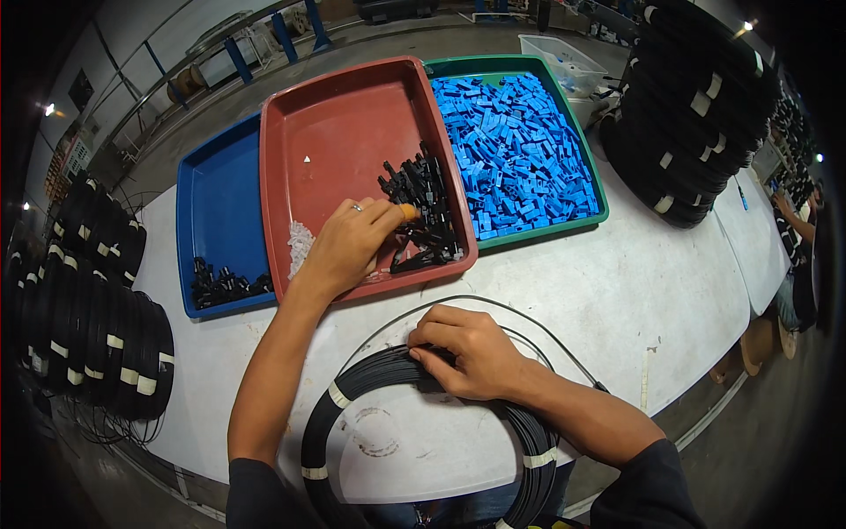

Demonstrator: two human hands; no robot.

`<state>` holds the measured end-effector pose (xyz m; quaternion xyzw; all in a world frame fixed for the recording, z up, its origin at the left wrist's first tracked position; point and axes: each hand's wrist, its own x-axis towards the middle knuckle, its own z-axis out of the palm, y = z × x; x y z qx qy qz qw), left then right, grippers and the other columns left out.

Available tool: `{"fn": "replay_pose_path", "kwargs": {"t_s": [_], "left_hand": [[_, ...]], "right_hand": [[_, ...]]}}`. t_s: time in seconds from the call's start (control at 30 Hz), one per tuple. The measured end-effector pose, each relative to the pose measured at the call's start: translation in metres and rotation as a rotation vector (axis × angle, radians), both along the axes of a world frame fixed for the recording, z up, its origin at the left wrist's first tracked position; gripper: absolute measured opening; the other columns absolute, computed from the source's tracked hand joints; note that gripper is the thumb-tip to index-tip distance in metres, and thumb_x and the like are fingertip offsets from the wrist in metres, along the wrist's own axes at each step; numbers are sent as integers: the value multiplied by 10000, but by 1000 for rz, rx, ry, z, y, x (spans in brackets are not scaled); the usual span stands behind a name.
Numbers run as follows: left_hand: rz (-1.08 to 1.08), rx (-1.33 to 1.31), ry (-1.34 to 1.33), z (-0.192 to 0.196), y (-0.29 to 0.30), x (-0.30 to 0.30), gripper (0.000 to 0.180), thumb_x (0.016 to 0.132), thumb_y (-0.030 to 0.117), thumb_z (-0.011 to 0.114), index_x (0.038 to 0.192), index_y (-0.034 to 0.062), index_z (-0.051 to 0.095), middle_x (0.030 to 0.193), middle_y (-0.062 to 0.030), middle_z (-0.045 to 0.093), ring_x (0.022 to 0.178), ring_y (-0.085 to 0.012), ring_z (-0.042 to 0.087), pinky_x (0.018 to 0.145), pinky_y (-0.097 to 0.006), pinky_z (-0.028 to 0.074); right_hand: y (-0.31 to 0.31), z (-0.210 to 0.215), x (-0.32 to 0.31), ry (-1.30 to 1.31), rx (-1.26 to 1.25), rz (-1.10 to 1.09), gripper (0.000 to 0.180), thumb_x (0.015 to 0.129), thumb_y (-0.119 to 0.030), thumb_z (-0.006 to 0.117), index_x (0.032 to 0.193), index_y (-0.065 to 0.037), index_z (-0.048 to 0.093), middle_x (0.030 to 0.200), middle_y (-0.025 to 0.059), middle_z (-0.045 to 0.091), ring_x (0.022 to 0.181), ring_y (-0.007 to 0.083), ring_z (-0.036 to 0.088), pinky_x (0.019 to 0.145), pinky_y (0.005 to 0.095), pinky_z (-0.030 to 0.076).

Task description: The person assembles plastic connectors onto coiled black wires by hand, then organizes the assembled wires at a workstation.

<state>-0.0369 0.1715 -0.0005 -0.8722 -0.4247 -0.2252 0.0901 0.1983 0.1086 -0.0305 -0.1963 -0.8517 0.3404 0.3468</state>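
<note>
My left hand (pixel 348 242) reaches into the red tray (pixel 344 115), beside a heap of small black plastic parts (pixel 427 194). Its fingers are bent and drawn together, one with an orange cover at its tip; whatever they pinch is hidden. Small white pieces (pixel 300 245) lie in the same tray, left of my wrist. In front of me rests a coil of thin black cable (pixel 315 436), bound with pale tape. My right hand (pixel 467 353) grips the coil's far side, fingers curled over the strands. One loose strand arcs beyond that hand and ends in a dark tip (pixel 601 386).
Left of the red tray, a blue tray (pixel 216 176) holds black parts; right of it, a green tray (pixel 602 198) is full of blue plastic pieces (pixel 515 150). Tall stacks of cable coils (pixel 696 106) flank the white table (pixel 670 300). A person's arm (pixel 796 219) shows far right.
</note>
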Motion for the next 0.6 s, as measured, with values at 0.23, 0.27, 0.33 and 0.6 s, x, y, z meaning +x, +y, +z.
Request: {"fn": "replay_pose_path", "kwargs": {"t_s": [0.23,0.27,0.33,0.6], "left_hand": [[34,-237,-619,11,-22,5,275,910,27,661,1183,54,635,982,-52,638,902,-166,629,825,-303,487],[61,-371,-736,11,-28,4,221,934,32,665,1151,31,623,1001,-37,627,916,-116,624,815,-273,490],[16,-473,-964,6,-41,-2,193,943,44,668,1127,34,614,1009,-38,623,906,-99,620,804,-265,506],[45,-725,-1473,-11,-93,-3,153,921,63,702,1041,40,609,912,-59,681,751,-127,677,701,-251,576]], "right_hand": [[0,-1,0,-10,8,1,113,842,-35,720,950,-3,713,888,134,668,788,306,675,716,371,548],[0,-2,0,-13,11,7,113,842,-35,720,950,-3,713,888,134,668,788,306,675,716,371,548],[-3,-2,-4,83,52,-37,94,838,-52,713,924,-15,699,895,130,634,782,328,660,703,399,545],[-6,4,-4,145,99,-77,146,838,-18,730,979,-34,698,1157,156,640,826,307,688,725,383,557]]}}
